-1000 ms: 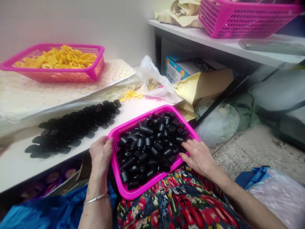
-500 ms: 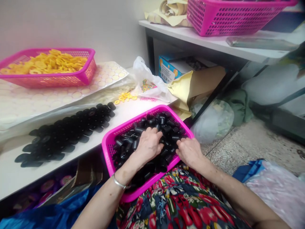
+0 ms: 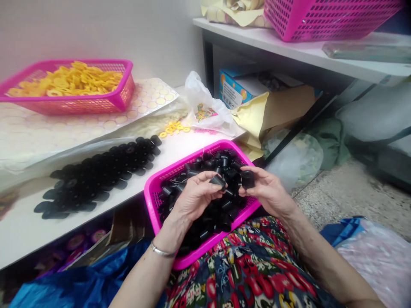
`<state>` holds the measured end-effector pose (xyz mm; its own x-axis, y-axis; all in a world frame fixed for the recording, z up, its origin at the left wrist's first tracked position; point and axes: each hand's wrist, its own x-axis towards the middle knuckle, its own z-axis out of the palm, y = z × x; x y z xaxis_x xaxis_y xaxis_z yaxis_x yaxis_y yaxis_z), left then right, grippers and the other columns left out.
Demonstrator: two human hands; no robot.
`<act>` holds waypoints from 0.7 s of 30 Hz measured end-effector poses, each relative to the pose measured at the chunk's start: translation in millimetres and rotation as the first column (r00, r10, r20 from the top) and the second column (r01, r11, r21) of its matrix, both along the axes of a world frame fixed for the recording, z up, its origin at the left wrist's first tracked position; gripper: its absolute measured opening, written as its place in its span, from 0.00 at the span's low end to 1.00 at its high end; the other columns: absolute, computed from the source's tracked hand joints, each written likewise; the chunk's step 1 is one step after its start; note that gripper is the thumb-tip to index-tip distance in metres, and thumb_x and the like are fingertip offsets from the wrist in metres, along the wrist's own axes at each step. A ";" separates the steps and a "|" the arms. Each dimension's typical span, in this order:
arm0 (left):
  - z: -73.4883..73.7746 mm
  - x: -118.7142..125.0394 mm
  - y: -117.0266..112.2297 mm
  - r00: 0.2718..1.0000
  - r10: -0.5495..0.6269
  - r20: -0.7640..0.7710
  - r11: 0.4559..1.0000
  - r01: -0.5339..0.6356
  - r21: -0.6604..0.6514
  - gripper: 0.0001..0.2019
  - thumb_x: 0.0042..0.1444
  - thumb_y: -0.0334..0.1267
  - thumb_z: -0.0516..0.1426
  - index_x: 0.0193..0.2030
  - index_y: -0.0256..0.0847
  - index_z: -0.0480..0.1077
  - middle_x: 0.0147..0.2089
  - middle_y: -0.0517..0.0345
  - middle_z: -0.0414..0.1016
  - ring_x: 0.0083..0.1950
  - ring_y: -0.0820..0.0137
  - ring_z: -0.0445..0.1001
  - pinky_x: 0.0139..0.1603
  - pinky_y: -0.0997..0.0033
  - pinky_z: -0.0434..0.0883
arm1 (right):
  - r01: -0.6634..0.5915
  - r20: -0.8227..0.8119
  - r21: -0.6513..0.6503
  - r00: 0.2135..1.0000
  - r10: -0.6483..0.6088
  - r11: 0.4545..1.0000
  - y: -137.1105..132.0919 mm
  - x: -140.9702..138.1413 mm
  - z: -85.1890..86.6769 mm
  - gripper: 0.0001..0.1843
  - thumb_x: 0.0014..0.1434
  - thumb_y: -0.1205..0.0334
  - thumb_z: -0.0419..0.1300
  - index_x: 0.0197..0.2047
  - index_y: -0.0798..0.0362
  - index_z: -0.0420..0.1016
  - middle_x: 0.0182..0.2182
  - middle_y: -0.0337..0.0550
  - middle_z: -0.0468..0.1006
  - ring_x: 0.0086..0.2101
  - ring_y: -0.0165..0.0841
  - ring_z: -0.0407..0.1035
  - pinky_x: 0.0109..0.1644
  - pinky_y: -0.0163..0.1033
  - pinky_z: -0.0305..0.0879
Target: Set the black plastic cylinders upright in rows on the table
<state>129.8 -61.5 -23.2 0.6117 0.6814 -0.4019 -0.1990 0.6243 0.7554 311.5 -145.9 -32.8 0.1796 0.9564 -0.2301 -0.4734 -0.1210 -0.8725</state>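
A pink basket (image 3: 153,197) full of small black plastic tubes (image 3: 221,211) rests on my lap against the white table. My left hand (image 3: 195,197) is raised over the basket, its fingers pinched on one black tube (image 3: 218,181). My right hand (image 3: 269,190) hovers beside it, fingers closed round another black tube (image 3: 248,179). The two hands are close together, just above the heap.
Rows of black round pieces (image 3: 99,175) lie on the white table (image 3: 19,231). Behind them stands a pink basket of yellow rings (image 3: 70,85), with loose yellow rings (image 3: 173,128) and a plastic bag (image 3: 205,107) nearby. A shelf on the right carries another pink basket (image 3: 321,19). Blue bags lie on the floor.
My left hand left the basket's rim, dug into the tubes, then lifted one out. My right hand rose from the heap holding another tube.
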 end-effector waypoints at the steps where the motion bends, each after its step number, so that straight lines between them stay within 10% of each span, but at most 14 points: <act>1: -0.1 -1.1 -0.2 0.999 0.012 0.040 0.999 -0.011 -0.044 0.19 0.36 0.30 0.67 0.39 0.36 0.72 0.32 0.53 0.78 0.29 0.71 0.75 0.32 0.74 0.71 | 0.002 -0.029 0.012 1.000 -0.002 1.000 2.9 -5.4 2.2 0.26 0.39 0.73 0.65 0.45 0.50 0.72 0.28 0.35 0.78 0.28 0.30 0.74 0.37 0.38 0.71; 7: -4.3 5.2 -3.3 0.971 0.172 0.164 0.967 -0.134 -0.218 0.08 0.46 0.32 0.64 0.34 0.34 0.72 0.30 0.54 0.76 0.29 0.74 0.74 0.30 0.77 0.72 | 0.036 -0.018 0.144 0.999 -0.034 0.989 17.6 -19.4 7.8 0.18 0.41 0.71 0.65 0.37 0.51 0.69 0.34 0.38 0.79 0.37 0.33 0.75 0.48 0.44 0.70; 12: -1.0 18.7 -7.5 0.923 0.348 0.165 0.905 -0.285 -0.315 0.04 0.47 0.24 0.61 0.31 0.34 0.72 0.28 0.58 0.73 0.26 0.78 0.72 0.27 0.80 0.71 | 0.002 0.129 0.247 0.991 -0.035 0.969 27.7 -12.8 6.2 0.25 0.48 0.64 0.64 0.50 0.46 0.65 0.39 0.41 0.80 0.43 0.37 0.73 0.55 0.53 0.65; 21: 5.0 26.6 -10.7 0.903 0.387 0.189 0.873 -0.293 -0.389 0.04 0.49 0.23 0.58 0.31 0.31 0.73 0.28 0.55 0.74 0.25 0.76 0.72 0.27 0.78 0.72 | 0.008 0.086 0.265 0.996 -0.032 0.964 38.5 -15.2 -2.6 0.20 0.50 0.61 0.65 0.45 0.47 0.63 0.42 0.45 0.80 0.44 0.39 0.74 0.57 0.54 0.62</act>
